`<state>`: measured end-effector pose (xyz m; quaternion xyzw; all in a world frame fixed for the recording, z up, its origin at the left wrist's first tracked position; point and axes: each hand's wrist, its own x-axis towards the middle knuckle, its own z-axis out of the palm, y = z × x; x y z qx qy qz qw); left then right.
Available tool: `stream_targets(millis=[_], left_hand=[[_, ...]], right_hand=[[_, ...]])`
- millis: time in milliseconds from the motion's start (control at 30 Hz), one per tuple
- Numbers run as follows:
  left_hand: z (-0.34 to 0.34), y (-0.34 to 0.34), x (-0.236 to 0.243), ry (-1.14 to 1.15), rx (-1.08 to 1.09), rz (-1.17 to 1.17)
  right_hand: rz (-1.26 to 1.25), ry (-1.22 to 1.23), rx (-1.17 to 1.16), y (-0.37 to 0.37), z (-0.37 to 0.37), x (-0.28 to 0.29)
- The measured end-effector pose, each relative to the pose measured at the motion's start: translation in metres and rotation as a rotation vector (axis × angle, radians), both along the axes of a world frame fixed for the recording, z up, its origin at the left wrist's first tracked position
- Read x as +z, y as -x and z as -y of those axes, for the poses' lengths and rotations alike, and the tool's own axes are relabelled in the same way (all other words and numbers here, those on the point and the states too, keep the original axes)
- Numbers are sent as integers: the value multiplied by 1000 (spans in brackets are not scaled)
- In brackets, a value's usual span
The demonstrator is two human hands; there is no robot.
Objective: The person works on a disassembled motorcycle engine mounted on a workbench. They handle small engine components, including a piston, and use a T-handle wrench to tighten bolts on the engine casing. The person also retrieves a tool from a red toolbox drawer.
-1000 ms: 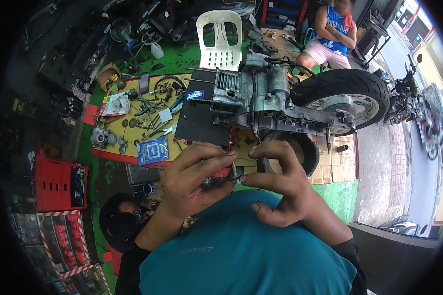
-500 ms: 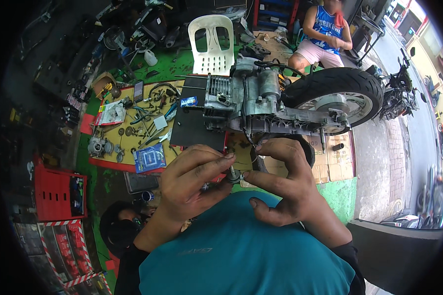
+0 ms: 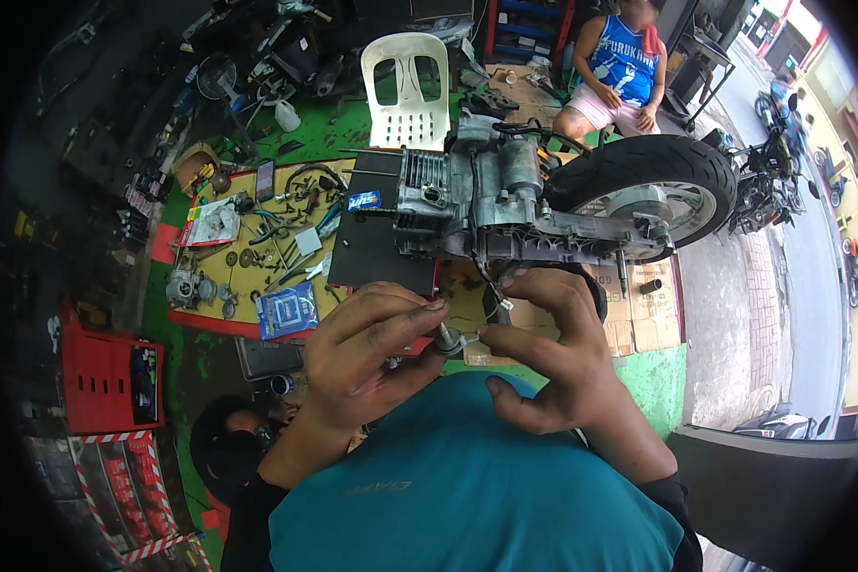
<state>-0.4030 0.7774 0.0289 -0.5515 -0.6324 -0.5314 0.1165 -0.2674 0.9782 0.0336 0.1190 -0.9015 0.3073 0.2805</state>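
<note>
Just above my teal shirt, my left hand (image 3: 372, 353) pinches a small grey metal part (image 3: 450, 341) with a short stem and a round, disc-like end. My right hand (image 3: 553, 348) faces it from the other side, fingers spread and thumb apart. One of its fingertips is close to the disc, beside a thin pale sliver; whether they touch, I cannot tell. Beyond my hands lies a motorcycle engine (image 3: 486, 191) with its rear wheel (image 3: 658, 195) attached. A cable with a white connector (image 3: 505, 305) hangs down near my right fingertips.
Left of the engine, a low work board (image 3: 243, 238) carries tools, small parts, a phone (image 3: 265, 179) and a blue packet (image 3: 288, 310). A white plastic chair (image 3: 407, 91) stands behind. A seated person (image 3: 615, 76) is at the back right. A red cabinet (image 3: 110, 372) stands at left.
The metal part has tilted slightly between my left fingers. My right hand has shifted a little to the right. The seated person has lowered their hands.
</note>
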Motion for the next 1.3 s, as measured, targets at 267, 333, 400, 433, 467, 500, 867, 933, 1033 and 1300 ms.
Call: stream_targets(millis=[267, 333, 400, 433, 467, 500, 867, 933, 1033, 1300], left_hand=[[4, 1, -2, 14, -12, 8], [4, 1, -2, 5, -11, 0], [5, 1, -3, 4, 3, -14], [4, 0, -1, 6, 20, -32], [3, -1, 0, 9, 37, -48], [2, -2, 1, 11, 55, -64], [1, -3, 6, 175, 146, -110], [0, -2, 5, 193, 155, -99], [-1, 0, 5, 207, 157, -86], [2, 8, -14, 103, 87, 106]], right_hand=[[202, 397, 177, -6, 9, 8], [261, 484, 204, -7, 11, 8], [290, 534, 228, -7, 12, 7], [291, 521, 216, -8, 14, 7], [294, 508, 204, -9, 15, 7], [297, 495, 192, -9, 16, 7], [211, 320, 67, -10, 29, 8], [186, 261, 58, -9, 29, 10], [168, 236, 102, -8, 27, 12], [241, 828, 231, -9, 16, -18]])
